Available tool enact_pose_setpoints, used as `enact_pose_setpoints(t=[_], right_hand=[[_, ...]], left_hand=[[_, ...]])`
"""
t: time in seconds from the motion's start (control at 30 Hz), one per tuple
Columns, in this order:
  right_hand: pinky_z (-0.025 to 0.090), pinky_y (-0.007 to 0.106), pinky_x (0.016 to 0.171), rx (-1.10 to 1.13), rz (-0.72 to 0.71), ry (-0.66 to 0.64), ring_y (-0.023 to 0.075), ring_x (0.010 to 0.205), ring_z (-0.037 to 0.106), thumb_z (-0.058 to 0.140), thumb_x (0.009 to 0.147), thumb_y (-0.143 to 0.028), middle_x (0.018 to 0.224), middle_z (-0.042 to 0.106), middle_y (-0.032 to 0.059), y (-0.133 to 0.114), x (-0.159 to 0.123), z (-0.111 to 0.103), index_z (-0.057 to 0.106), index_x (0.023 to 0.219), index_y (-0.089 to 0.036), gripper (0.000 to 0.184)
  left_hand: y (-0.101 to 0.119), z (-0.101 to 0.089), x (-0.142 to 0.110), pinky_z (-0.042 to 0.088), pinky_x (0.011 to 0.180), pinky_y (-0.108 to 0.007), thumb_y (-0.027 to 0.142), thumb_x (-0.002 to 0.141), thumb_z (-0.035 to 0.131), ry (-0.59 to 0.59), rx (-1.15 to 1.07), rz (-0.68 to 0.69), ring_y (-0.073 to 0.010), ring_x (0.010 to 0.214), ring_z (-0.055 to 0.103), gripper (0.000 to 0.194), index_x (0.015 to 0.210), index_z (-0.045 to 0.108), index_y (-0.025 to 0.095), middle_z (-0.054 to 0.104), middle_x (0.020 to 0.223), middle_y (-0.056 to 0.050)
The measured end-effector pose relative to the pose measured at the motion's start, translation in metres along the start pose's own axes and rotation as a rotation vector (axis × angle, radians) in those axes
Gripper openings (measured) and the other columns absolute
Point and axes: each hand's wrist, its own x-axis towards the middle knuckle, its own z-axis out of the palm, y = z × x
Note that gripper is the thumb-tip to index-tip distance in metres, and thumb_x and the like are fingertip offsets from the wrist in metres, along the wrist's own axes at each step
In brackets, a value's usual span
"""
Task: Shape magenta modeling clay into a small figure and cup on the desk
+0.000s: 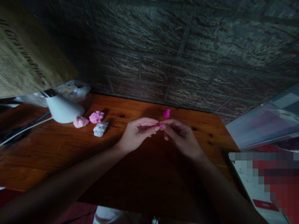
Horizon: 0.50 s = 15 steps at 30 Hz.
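Over the wooden table, the fingertips of my left hand (136, 132) and my right hand (181, 135) meet. Between them is a tiny bit of magenta clay (160, 126), pinched by thumb and fingers from both sides and mostly covered. Just behind my hands stands a larger magenta clay piece (166, 113), wide at the bottom with a narrower top. Off to the left lie three rough clay lumps, apart from my hands: a bright pink lump (96, 117), a pale pink lump (80, 122) and a white lump (100, 129).
A white lamp base (63, 107) with a cable stands at the left, under a brown printed paper shade (30, 59). Crumpled clear plastic (72, 90) lies behind it. A dark brick wall (154, 74) borders the table (112, 168). Translucent plastic (263, 118) stands at the right.
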Motion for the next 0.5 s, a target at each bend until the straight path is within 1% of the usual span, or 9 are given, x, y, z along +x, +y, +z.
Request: enact_pose_setpoints(t=[0.07,0.2,0.27,0.43,0.5], right_hand=[[0.052,0.024,0.057,-0.006,0.008,-0.009,0.0081,0.060,0.057,0.073,0.091,-0.038,0.086,0.071,0.0005,-0.0004,-0.0002,0.0005,0.077,0.099,-0.022,0.019],[0.051,0.023,0.057,-0.005,0.014,-0.028,0.0086,0.061,0.057,0.074,0.089,-0.041,0.083,0.069,0.0003,-0.0005,-0.0005,0.0025,0.076,0.098,-0.021,0.022],[0.051,0.023,0.056,-0.006,0.010,-0.028,0.0085,0.060,0.057,0.074,0.089,-0.042,0.083,0.069,0.0004,-0.0004,-0.0005,0.0032,0.076,0.097,-0.021,0.023],[0.051,0.023,0.056,-0.014,0.010,-0.025,0.0080,0.060,0.057,0.072,0.091,-0.040,0.084,0.069,0.0003,0.0012,-0.0005,0.0035,0.074,0.098,-0.021,0.020],[0.051,0.023,0.056,-0.015,0.010,-0.027,0.0081,0.060,0.057,0.071,0.092,-0.041,0.084,0.068,0.0003,0.0018,-0.0006,0.0038,0.074,0.099,-0.021,0.021]], left_hand=[[0.0003,-0.0008,0.0003,0.057,0.062,-0.024,0.032,0.079,0.083,-0.010,-0.040,-0.049,-0.0160,0.077,0.075,0.029,0.101,0.076,0.015,0.082,0.096,-0.009],[-0.0006,-0.0030,0.0019,0.057,0.066,-0.025,0.031,0.075,0.086,0.011,-0.113,-0.136,-0.0172,0.080,0.075,0.032,0.101,0.076,0.015,0.081,0.095,-0.009],[-0.0012,-0.0039,0.0029,0.056,0.067,-0.025,0.030,0.074,0.088,0.005,-0.191,-0.188,-0.0151,0.078,0.074,0.031,0.099,0.077,0.016,0.081,0.093,-0.007],[-0.0016,-0.0041,0.0048,0.054,0.066,-0.019,0.029,0.075,0.087,-0.081,-0.423,-0.392,-0.0096,0.073,0.070,0.022,0.092,0.078,0.018,0.078,0.088,-0.004],[-0.0013,-0.0035,0.0051,0.054,0.066,-0.018,0.027,0.075,0.087,-0.070,-0.477,-0.438,-0.0088,0.073,0.069,0.021,0.091,0.078,0.018,0.078,0.088,-0.004]])
